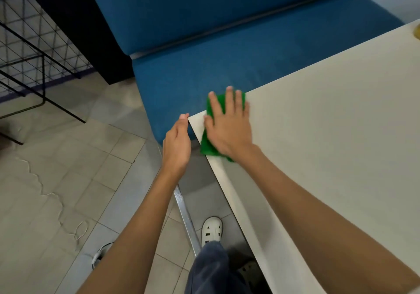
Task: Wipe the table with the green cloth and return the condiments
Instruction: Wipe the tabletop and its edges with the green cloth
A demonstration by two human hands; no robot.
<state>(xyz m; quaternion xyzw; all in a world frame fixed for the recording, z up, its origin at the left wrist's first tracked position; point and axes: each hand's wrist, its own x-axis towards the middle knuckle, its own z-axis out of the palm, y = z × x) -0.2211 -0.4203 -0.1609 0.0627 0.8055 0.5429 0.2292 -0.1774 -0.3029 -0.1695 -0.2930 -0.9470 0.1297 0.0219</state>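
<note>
the green cloth (208,146) lies flat on the near left corner of the pale table (329,123), one end at the far edge by the bench and the other at the left edge. the right hand (227,125) presses down on it, palm flat, fingers straight and slightly spread, curled round nothing; the fingertips reach the cloth's far end. the hand looks a little blurred.

the left hand (177,146) is off the table, just beside the left edge, palm turned toward it. its fingers are straight and held together, tips up by the table's corner point, and it holds nothing.

behind the corner stands a blue upholstered bench (181,82) with a matching backrest. at the far right rim of the table a small yellow thing (417,32) is cut off by the frame; what it is cannot be told. under the table edge runs a metal bar (186,218), with a white shoe (212,229) and a dark trouser leg (211,268) beside it. a thin string (56,202) lies on the tiled floor (68,157), and a black wire rack (27,43) stands at upper left.
</note>
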